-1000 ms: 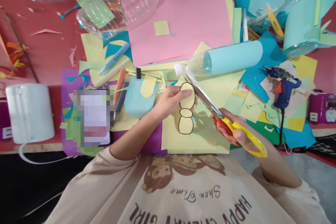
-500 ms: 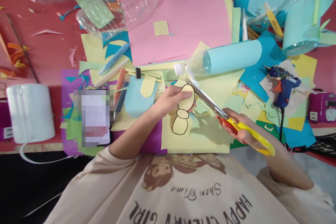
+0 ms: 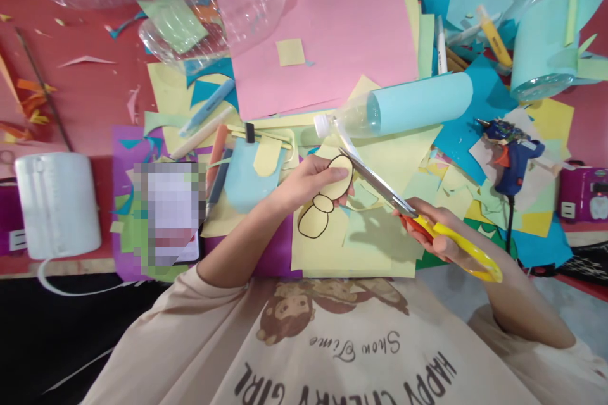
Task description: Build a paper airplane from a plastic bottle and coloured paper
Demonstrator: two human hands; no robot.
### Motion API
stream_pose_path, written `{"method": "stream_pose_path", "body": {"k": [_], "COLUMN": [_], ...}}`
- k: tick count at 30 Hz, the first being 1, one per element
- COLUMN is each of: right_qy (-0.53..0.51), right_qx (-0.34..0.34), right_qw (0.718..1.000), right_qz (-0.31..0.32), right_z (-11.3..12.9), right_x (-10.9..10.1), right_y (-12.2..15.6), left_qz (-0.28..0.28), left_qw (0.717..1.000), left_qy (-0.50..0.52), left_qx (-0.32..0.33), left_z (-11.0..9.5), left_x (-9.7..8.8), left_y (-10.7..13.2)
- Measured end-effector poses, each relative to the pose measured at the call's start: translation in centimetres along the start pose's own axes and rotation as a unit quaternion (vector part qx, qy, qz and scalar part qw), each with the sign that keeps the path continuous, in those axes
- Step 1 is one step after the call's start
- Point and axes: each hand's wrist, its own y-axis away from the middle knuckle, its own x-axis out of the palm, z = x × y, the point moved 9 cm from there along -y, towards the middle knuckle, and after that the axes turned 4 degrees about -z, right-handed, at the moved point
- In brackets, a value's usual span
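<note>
right hand: wrapped round yellow-and-red-handled scissors | left hand: pinching black-outlined three-lobed paper cutout, top lobe beside scissor blades, over pale-yellow sheet | blue-wrapped plastic bottle lies just beyond | pink paper farther back

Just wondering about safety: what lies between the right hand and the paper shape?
In the head view, the scissors' blades stretch from the right hand toward the paper shape.

Glossy metal scissor blades, matt paper cutout
</note>
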Motion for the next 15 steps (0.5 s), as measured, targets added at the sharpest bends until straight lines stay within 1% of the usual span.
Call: {"method": "stream_pose_path", "body": {"k": [4, 11, 15], "right_qy": [0.005, -0.016, -0.010], "right_qx": [0.017, 0.030, 0.035], "right_qw": [1.000, 0.999, 0.999], "right_qz": [-0.002, -0.001, -0.007], "right_z": [0.23, -0.68, -0.26], "right_x": [-0.03, -0.47, -0.52], "right_y": [0.27, 0.52, 0.86], "left_qz": [0.006, 0.025, 0.022], "left_qw": [1.000, 0.999, 0.999], "left_qy": [-0.006, -0.030, -0.040], "left_qx": [-0.006, -0.005, 0.009], "left_z": [-0.01, 0.02, -0.27], "left_x": [-0.07, -0.26, -0.40], "left_y": [0.10, 0.18, 0.13]}}
